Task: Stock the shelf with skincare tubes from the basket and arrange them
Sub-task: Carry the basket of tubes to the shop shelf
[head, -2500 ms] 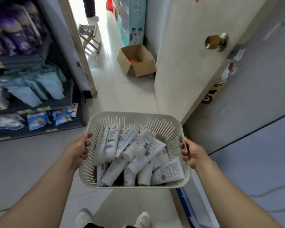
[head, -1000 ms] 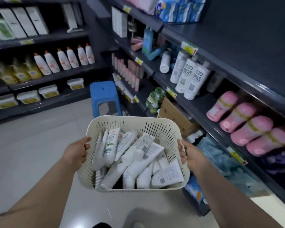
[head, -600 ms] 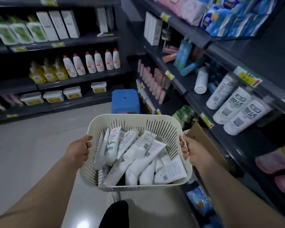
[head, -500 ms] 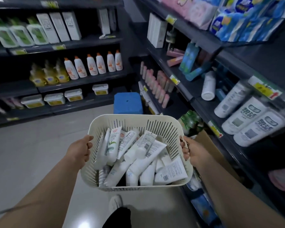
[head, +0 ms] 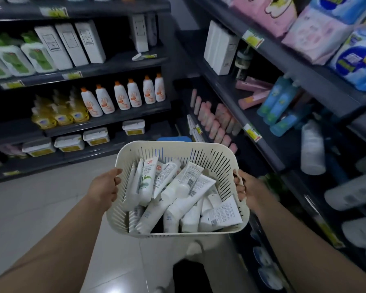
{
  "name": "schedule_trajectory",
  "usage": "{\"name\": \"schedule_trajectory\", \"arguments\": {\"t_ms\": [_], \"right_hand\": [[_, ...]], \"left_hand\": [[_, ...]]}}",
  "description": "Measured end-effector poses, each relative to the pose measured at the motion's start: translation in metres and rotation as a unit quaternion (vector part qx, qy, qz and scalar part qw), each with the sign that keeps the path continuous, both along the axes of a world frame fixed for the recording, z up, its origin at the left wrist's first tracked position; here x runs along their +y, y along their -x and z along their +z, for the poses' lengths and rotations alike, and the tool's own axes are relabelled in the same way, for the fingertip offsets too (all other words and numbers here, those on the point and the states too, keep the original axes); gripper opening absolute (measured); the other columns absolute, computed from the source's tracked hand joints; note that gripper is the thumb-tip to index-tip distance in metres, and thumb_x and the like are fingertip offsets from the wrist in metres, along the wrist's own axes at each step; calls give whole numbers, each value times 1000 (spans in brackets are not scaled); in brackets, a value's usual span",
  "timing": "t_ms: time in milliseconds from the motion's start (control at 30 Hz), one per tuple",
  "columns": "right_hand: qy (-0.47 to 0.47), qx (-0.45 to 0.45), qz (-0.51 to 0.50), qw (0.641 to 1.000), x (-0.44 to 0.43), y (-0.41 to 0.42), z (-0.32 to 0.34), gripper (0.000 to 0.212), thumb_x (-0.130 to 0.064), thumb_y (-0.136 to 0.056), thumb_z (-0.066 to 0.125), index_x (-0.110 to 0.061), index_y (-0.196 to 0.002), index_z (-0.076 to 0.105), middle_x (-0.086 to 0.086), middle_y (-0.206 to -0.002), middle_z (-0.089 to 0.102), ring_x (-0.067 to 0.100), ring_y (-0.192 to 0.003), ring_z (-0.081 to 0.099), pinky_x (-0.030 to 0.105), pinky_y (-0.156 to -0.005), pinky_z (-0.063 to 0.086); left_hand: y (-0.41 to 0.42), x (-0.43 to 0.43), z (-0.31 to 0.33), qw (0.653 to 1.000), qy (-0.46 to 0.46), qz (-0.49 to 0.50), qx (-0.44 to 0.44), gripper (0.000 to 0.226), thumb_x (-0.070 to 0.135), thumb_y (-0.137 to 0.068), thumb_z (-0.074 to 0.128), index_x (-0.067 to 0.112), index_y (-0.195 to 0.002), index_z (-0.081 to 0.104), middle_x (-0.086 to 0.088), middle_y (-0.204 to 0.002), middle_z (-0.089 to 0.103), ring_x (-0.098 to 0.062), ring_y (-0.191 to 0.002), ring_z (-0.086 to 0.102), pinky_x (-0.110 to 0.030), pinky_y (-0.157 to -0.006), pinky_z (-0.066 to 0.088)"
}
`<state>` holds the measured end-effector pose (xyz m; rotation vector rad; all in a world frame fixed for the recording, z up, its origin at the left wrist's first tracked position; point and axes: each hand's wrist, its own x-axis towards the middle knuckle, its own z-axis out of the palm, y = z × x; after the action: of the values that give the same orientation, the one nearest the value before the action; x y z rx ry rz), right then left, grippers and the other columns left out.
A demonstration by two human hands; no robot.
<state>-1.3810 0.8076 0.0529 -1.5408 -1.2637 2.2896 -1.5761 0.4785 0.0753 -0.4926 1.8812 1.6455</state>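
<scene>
- Right-hand shelving (head: 283, 149): dark tiers running from near to far, close beside the basket. A row of pink tubes (head: 217, 123) stands on a lower tier at the far end. This looks the likeliest section for skincare, though I cannot tell which slot is meant.
- Far shelving (head: 114, 115): holds white bottles with orange caps (head: 123, 98) and boxed goods. Probably not the target.
- Floor (head: 40, 204): pale tile, open to the left.
- Basket (head: 209, 157): cream, slotted, carried level in mid-air at the centre, with nothing under it.
- Skincare tubes (head: 184, 193): all still in the basket, in a loose heap of white tubes lying crossed at odd angles. None is on a shelf yet.
- Left hand (head: 106, 188): clasps the basket's left rim, thumb over the top edge, fingers curled against the outer wall.
- Right hand (head: 246, 188): fingers wrapped round the right rim, gripping firmly.
- Step in hand, as I judge it: bringing the load to the shelf. Doing it well:
  - Keep the basket level so the heap does not slide toward the near edge.
  - Both hands are occupied, so rest the basket on something steady before freeing one to pick.
  - Take the top tubes first. Pulling a buried one would likely spill the others.
</scene>
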Motion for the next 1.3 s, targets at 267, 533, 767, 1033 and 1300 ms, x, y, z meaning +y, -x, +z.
{"name": "schedule_trajectory", "arguments": {"t_ms": [267, 533, 767, 1033, 1300], "right_hand": [[9, -18, 22, 1000, 73, 113, -19, 16, -27, -91, 59, -19, -77, 58, -8, -54, 50, 3, -32, 28, 12, -33, 15], [9, -39, 53, 998, 140, 208, -46, 17, -31, -91, 59, -22, -78, 55, -7, -62, 47, 2, -31, 29, 11, -30, 18], [-11, -42, 58, 997, 170, 265, -84, 12, -31, -90, 58, -21, -86, 57, -7, -61, 49, 3, -32, 33, 12, -32, 22], [23, -52, 26, 998, 180, 309, -132, 27, -31, -92, 56, -21, -67, 52, -7, -56, 46, 3, -30, 30, 12, -31, 19], [-9, -85, -11, 996, 184, 331, -165, 18, -30, -93, 55, -23, -76, 60, -8, -55, 50, 3, -32, 31, 13, -32, 20]], "left_hand": [[91, 64, -30, 998, 9, 52, -18, 22, 30, -96, 46, 18, -111, 58, 1, -65, 37, -4, -27, 19, -8, -33, 16], [162, 120, -55, 996, -5, 84, -27, 22, 30, -96, 47, 16, -111, 57, 1, -64, 36, -3, -28, 20, -8, -33, 15], [228, 155, -91, 996, 14, 83, -33, 25, 31, -95, 49, 16, -112, 59, 2, -66, 38, -3, -29, 21, -10, -32, 17], [291, 180, -139, 996, 34, 68, -43, 26, 33, -95, 49, 17, -111, 62, 2, -66, 42, -2, -29, 25, -11, -32, 18], [323, 196, -177, 996, 54, 57, -51, 26, 35, -94, 50, 19, -108, 64, 2, -66, 44, -4, -33, 27, -14, -33, 20]]}}
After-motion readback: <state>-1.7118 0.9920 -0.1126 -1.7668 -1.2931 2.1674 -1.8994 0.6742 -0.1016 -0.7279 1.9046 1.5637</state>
